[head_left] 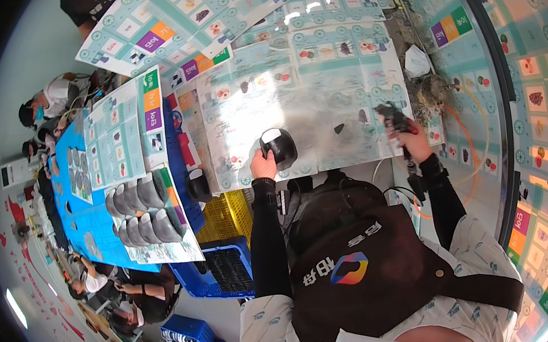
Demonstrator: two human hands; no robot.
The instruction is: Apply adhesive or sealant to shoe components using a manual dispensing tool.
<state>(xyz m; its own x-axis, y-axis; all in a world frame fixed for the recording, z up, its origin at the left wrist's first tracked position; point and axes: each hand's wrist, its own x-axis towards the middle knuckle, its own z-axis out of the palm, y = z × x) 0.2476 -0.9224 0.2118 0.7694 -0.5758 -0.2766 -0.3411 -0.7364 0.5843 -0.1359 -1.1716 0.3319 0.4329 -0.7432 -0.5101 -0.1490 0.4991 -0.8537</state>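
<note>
Over the near edge of the covered worktable [254,173], my left hand [263,165] is closed on a black rounded shell-like piece [282,149] with a pale patch on its upper edge. Further right, my right hand [416,142] grips a black-and-red hand tool [394,117]. Its front end is blurred, so its exact kind is unclear; a black fitting [415,181] hangs below the hand. Between the hands, apart from both, a small dark scrap [339,129] lies on the dusty sheet.
Rows of dark rounded pieces [135,195] lie on a side board at left, with another black piece [198,185] nearby. Yellow crate [225,216] and blue crate [217,296] stand below. An orange hose [471,170] loops at right. Other people [55,94] work at far left.
</note>
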